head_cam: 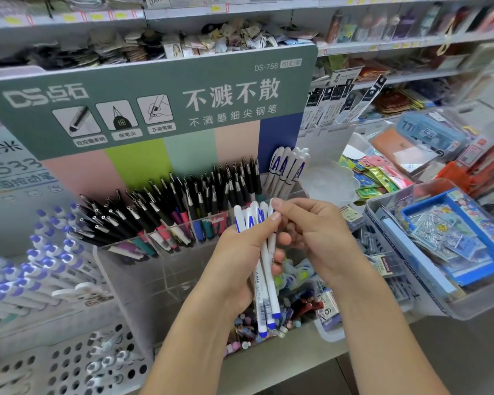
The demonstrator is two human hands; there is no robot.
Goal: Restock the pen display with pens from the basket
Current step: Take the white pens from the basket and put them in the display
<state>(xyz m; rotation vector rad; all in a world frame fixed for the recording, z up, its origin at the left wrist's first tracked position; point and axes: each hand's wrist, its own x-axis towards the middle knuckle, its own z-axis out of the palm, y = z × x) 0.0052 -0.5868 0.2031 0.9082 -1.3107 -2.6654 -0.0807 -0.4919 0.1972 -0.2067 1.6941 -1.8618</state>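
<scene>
The left hand (240, 252) clamps a fanned bundle of white plastic pens with blue caps (264, 269), tips down, in front of the clear acrylic pen display (160, 252). The right hand (305, 232) pinches one cap, probably to separate a pen for the rear-right compartment where matching white pens (285, 169) stand.

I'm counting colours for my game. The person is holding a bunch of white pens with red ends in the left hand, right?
Not quite. The head view shows the bunch of white pens in the left hand has blue ends, not red. The right hand is touching the top of one of them.
</scene>
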